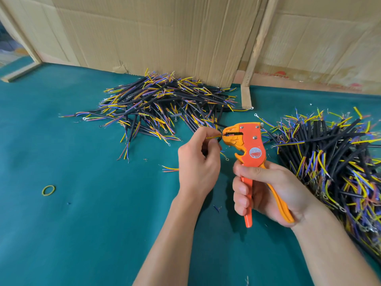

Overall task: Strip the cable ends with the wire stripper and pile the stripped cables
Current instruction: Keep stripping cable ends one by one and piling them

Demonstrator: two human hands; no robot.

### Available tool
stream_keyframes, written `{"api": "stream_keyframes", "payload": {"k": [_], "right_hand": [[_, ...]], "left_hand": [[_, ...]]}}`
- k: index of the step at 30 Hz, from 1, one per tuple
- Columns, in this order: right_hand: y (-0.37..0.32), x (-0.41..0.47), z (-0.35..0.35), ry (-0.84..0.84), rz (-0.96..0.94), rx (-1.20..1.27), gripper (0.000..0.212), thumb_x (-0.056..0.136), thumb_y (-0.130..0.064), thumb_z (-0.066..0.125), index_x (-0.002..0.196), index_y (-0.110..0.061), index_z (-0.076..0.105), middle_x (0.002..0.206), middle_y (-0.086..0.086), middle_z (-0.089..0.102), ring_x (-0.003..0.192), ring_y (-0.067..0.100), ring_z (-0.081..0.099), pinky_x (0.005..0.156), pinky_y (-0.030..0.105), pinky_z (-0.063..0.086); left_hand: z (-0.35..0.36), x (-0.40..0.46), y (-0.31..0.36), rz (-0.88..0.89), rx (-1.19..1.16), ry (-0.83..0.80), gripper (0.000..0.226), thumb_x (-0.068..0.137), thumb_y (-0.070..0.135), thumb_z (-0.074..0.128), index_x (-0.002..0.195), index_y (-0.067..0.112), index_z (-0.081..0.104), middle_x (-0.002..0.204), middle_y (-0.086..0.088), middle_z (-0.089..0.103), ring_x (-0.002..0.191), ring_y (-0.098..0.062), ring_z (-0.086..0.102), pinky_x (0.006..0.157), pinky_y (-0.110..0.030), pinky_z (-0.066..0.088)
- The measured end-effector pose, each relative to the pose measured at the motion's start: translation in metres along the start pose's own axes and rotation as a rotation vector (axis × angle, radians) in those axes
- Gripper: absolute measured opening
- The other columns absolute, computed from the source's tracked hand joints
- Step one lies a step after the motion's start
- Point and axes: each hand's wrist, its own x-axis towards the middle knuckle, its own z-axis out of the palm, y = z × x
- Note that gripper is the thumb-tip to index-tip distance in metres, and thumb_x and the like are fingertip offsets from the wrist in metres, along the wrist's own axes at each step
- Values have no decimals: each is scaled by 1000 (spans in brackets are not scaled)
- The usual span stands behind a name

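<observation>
Two bristly piles of black cables flank the hands: one pile (165, 104) against the cardboard wall (154, 34), another (334, 162) at right. The right hand (268, 193) grips the orange plastic stripper (250, 145); the left hand (198, 159) pinches a yellow wire (213, 137) into its jaws. A rubber band (48, 190) lies on green felt (82, 223).

Left hand (198, 159) feeds a yellow wire (213, 137) into the stripper (250, 149) gripped by right hand (266, 193); cable piles (162, 102) behind.

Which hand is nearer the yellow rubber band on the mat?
Left. The left hand is up and to the right of the rubber band; the right hand, gripping the wire stripper, is farther right.
</observation>
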Motion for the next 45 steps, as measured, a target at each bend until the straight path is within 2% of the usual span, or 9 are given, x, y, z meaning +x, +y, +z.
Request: {"api": "stream_keyframes", "payload": {"k": [4,8,14,17,22,24,29,38,45], "right_hand": [[0,0,0,6,2,-22,15,82,-16,72,81,-9,59,66,16,47,51,30,49,50,41,48],[2,2,1,20,0,-95,17,80,-16,74,82,-8,59,64,16,48,52,30,50,50,41,50],[3,5,3,32,0,-144,18,79,-18,76,76,-10,60,64,17,49,52,30,51,50,40,51],[4,5,2,32,0,-131,21,79,-18,76,81,-9,58,65,17,49,53,31,51,52,41,51],[3,4,0,20,1,-73,17,81,-17,75,83,-10,59,66,15,48,53,30,50,53,40,51],[3,3,-1,14,8,-61,17,81,-17,74,83,-10,59,66,15,47,53,30,50,53,40,51],[2,2,-1,10,12,-42,19,82,-18,73,82,-9,57,67,15,46,53,29,49,53,40,49],[1,0,-1,3,16,-65,19,81,-19,73,81,-8,58,67,16,47,54,30,49,53,41,49],[-2,-1,-6,0,16,-111,20,80,-17,74,85,-6,58,70,17,48,57,33,51,56,44,51]], "left_hand": [[-1,-1,4,40,-41,-35,4,97,21,60,101,21,60,59,0,50,55,-20,42,54,-28,37],[1,-1,1,94,53,-66,18,97,35,60,114,32,56,75,3,58,65,-18,54,66,-29,47],[4,2,-3,145,132,-52,4,100,25,58,101,23,61,93,4,61,87,-19,59,76,-44,51],[2,2,-2,129,95,-44,9,103,22,53,96,25,56,87,2,60,84,-26,60,73,-43,51],[2,2,-5,73,70,7,16,104,15,48,91,24,47,78,7,58,69,-23,61,63,-18,46],[3,2,-5,63,76,27,16,103,13,48,90,22,46,75,5,58,67,-20,61,61,-15,43],[2,1,-6,56,93,43,8,102,13,46,94,11,46,77,-5,60,69,-33,59,64,-46,47],[2,0,-3,92,108,51,10,98,15,46,90,10,44,70,-5,55,64,-34,56,60,-47,45],[2,0,-4,136,160,42,13,98,6,49,86,7,44,64,-7,49,55,-18,38,51,-21,31]]}}
